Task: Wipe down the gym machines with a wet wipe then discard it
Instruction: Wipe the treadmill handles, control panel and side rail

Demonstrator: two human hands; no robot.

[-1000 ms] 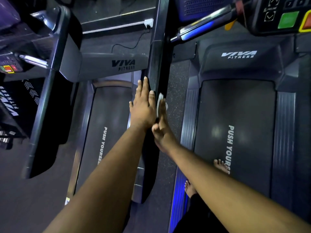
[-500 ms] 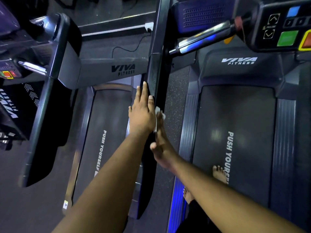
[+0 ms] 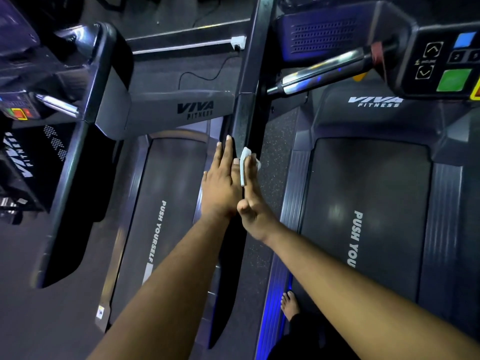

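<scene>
A white wet wipe (image 3: pixel 244 165) lies pressed flat against the right face of a dark treadmill handrail (image 3: pixel 246 120), under the straight fingers of the right hand (image 3: pixel 253 203) — likely for full contact. The left hand (image 3: pixel 222 183), fingers straight and holding nothing, braces the rail's opposite face — apparently steadying it

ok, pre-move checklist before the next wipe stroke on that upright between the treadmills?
1. Wet wipe in hand: ok, under the right hand fingers.
2. Wipe against the dark upright: ok, pressed on its right side.
3. Left hand bracing: ok, flat on the upright's left side.
4. Path up the upright free: ok, until the silver handrail joins it.
5. Wipe still damp or clean: cannot tell.
6. Bin for discarding: cannot tell, none in view.
</scene>
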